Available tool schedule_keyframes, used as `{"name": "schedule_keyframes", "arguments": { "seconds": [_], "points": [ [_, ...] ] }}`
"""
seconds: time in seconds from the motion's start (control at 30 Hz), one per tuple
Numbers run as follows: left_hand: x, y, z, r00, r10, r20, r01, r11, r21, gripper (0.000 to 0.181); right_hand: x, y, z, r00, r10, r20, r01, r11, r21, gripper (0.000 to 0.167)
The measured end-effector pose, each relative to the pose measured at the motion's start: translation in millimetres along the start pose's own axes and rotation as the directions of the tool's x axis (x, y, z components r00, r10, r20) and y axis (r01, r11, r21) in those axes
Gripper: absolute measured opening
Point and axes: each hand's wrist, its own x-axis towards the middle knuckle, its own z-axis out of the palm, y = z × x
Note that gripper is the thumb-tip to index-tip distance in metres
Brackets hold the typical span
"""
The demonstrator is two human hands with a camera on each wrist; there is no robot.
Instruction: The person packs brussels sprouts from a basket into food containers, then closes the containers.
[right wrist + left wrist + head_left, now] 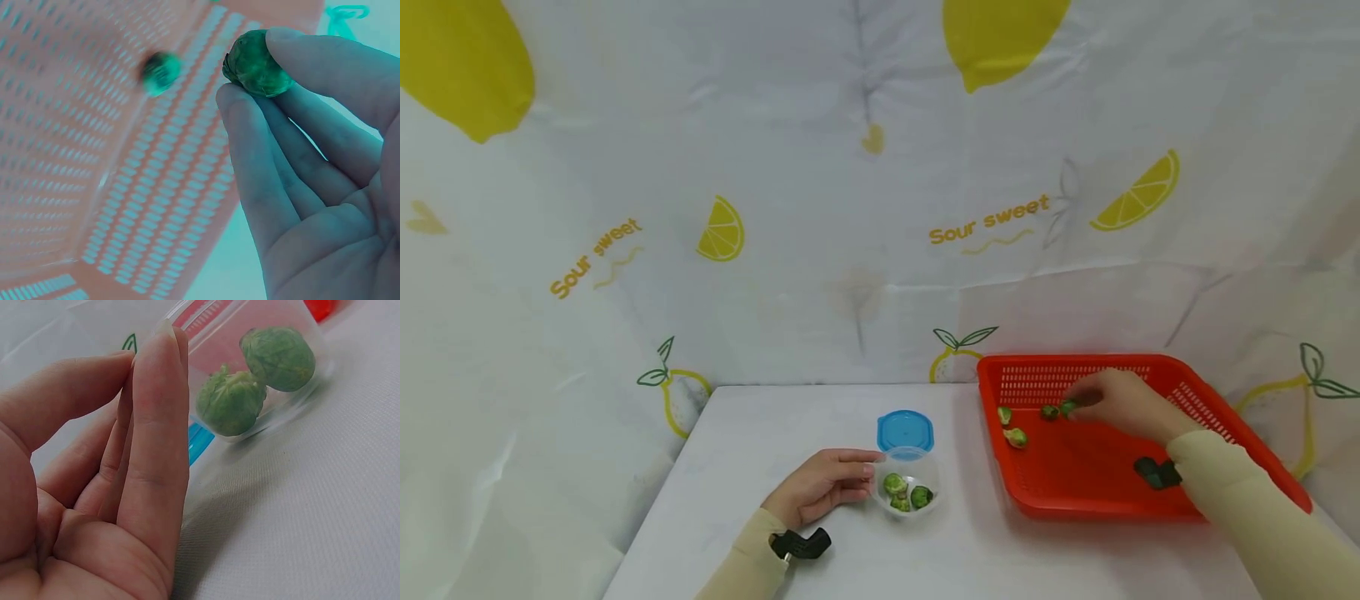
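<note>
My right hand (1112, 404) reaches into a red plastic basket (1078, 507) and pinches a Brussels sprout (257, 65) between thumb and fingertips. Close by in the basket lies another sprout (1048, 412); two more, one of them yellowish (1017, 437), lie along its left wall. My left hand (827, 487) holds a small clear plastic container (932, 471) at its left side, fingertips near the rim. Three Brussels sprouts (896, 484) sit inside it; two of them show through the wall in the left wrist view.
A blue lid (906, 432) lies flat on the white table (790, 417), just behind the container. The red basket stands at the table's right side. Behind the table hangs a white sheet (820, 167) printed with lemons.
</note>
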Motion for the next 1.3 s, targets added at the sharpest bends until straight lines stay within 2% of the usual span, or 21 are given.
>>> {"name": "schedule_keyframes", "arguments": {
  "seconds": [0.17, 0.37, 0.57, 0.8, 1.1, 1.3],
  "points": [
    [-1.8, 0.9, -2.7, 1.0, 0.003, 0.007, -0.003, 1.0, -0.017, 0.049, -12.0, -31, 3, 0.999, -0.031, -0.01, 0.032, 0.999, 0.032, 0.035],
    [-3.3, 2.6, -3.3, 1.0, 0.008, 0.012, -0.008, 1.0, -0.021, 0.048, -19.1, -65, 13, 0.994, -0.109, -0.029, 0.111, 0.992, 0.067, 0.031],
    [-2.8, 3.4, -3.1, 1.0, 0.009, 0.004, -0.009, 1.0, -0.015, 0.05, -16.2, -99, 28, 0.988, -0.147, -0.045, 0.151, 0.985, 0.088, 0.031],
    [-0.1, 2.6, -2.5, 1.0, 0.007, -0.002, -0.007, 1.0, -0.025, 0.05, -8.5, -132, 56, 0.989, -0.147, -0.028, 0.15, 0.968, 0.203, 0.029],
    [-0.7, 2.6, 0.0, 1.0, 0.003, -0.006, -0.003, 1.0, -0.031, 0.048, 0.3, -159, 98, 0.98, -0.2, -0.02, 0.197, 0.934, 0.297, 0.029],
    [-0.1, 0.6, 0.6, 1.0, 0.01, 0.0, -0.01, 0.999, -0.037, 0.047, 1.2, -165, 121, 0.983, -0.179, -0.026, 0.177, 0.917, 0.357, 0.029]
  ]
}}
